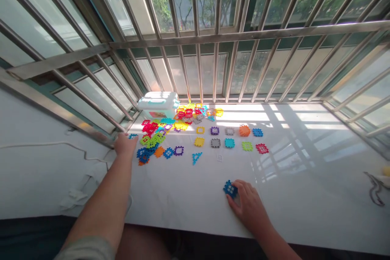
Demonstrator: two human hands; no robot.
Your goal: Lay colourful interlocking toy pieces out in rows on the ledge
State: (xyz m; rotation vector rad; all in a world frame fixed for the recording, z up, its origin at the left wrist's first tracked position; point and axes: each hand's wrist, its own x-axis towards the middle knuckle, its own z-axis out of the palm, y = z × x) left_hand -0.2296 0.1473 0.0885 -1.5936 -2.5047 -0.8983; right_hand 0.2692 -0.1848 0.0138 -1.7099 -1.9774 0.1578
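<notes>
My right hand (pixel 248 203) pinches a dark blue square plastic building tile (pixel 230 189) with a window pattern, near the front edge of the white surface. At the far left, by the bars, my left hand (pixel 124 144) has its fingers closed on a blue building tile (pixel 133 135); the hand partly covers it. Right beside that hand lies a heap of notched tiles: red (pixel 150 127), lime green (pixel 152 140) and dark blue (pixel 146 152). An orange tile (pixel 159 152), a blue tile (pixel 168 153) and a purple frame tile (pixel 178 150) lie to its right.
A white lidded box (pixel 159 104) stands in the back left corner beside more mixed tiles (pixel 189 114). Two rows of single tiles, including a turquoise one (pixel 229 143), lie mid-surface, with a turquoise triangle (pixel 196 158) nearer. Metal bars (pixel 213 38) enclose the ledge. A cord (pixel 376 191) lies far right.
</notes>
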